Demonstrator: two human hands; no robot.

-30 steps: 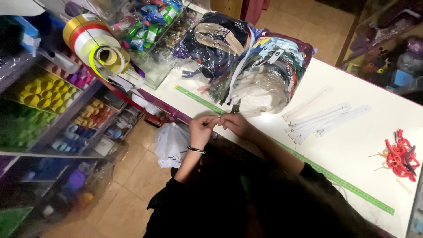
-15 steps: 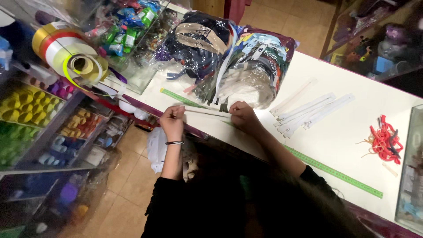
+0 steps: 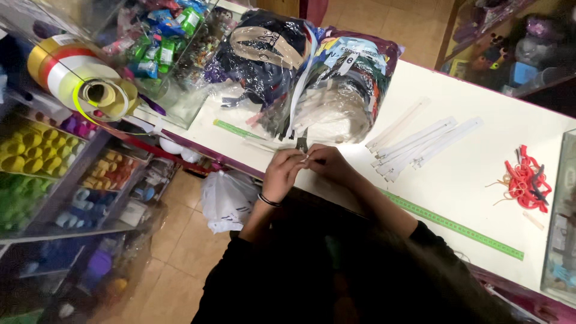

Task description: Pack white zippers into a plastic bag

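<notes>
- Zipper (image 3: 307, 157), small and pale, is pinched between both hands at the near edge of the white bench (image 3: 468, 186); its details are too small to make out.
- Left hand (image 3: 283, 174), with a dark band on the wrist, has its fingers closed on the zipper.
- Right hand (image 3: 329, 163) meets it fingertip to fingertip, also closed on the zipper.
- Clear plastic bags (image 3: 312, 72) stuffed with dark and pale goods lie just behind the hands.
- White zippers (image 3: 420, 141) lie in a loose row to the right, near the hands.
- Green measuring tape (image 3: 456, 227) runs flat along the bench edge.
- Red bundle (image 3: 527, 179) sits well apart at the far right.
- Ribbon rolls (image 3: 78, 81) hang at the left above shelves of coloured spools.
</notes>
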